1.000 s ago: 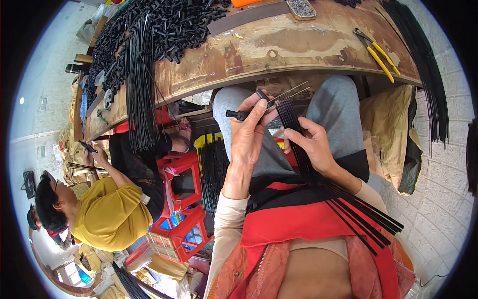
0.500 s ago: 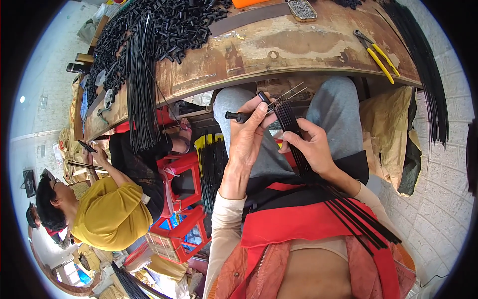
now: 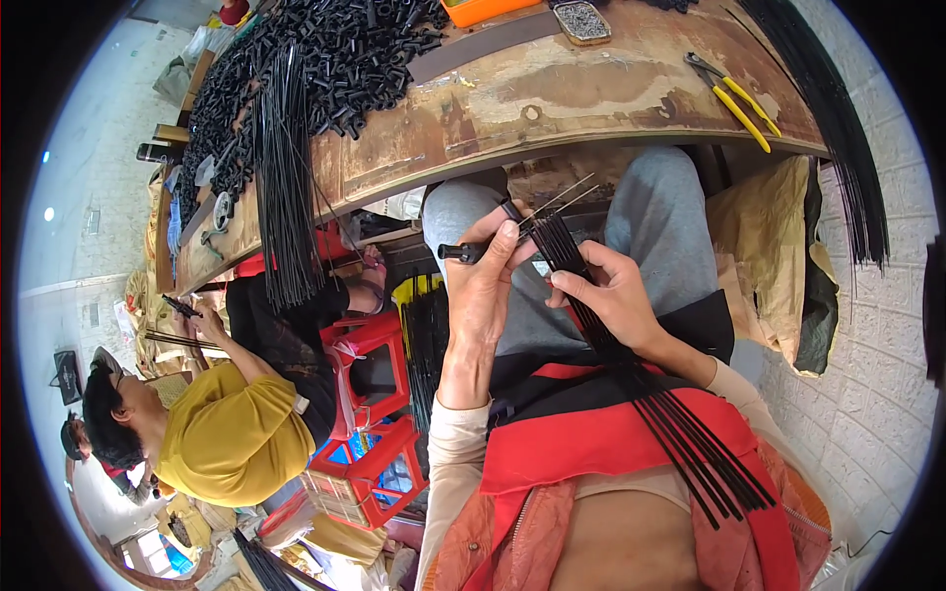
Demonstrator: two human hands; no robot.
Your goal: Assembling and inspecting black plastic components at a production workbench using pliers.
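"Currently, what do you see in the wearer's hands?"

"From my remote post, I see the left hand [image 3: 483, 271] curled around black tubular pieces [image 3: 460, 253]; two ends show, though whether they join I cannot tell. The right hand [image 3: 621, 295] grips a bundle of black rods [image 3: 562, 248] between the grey-trousered knees [image 3: 662, 202], thumb across the top."

"Why that hold?"

"Probably to keep the rods side by side; their lower ends fan over a red apron [image 3: 562, 453]."

"And the count?"

"Two pale wires [image 3: 572, 199] jut beyond the left hand. Two more rod bundles [image 3: 284, 177] drape over the workbench [image 3: 552, 89], perhaps for easy reach. On it I count one pair of yellow-handled pliers [image 3: 741, 119] and one orange tray [image 3: 498, 13]. The heaped black fittings [image 3: 335, 59] defeat my tally."
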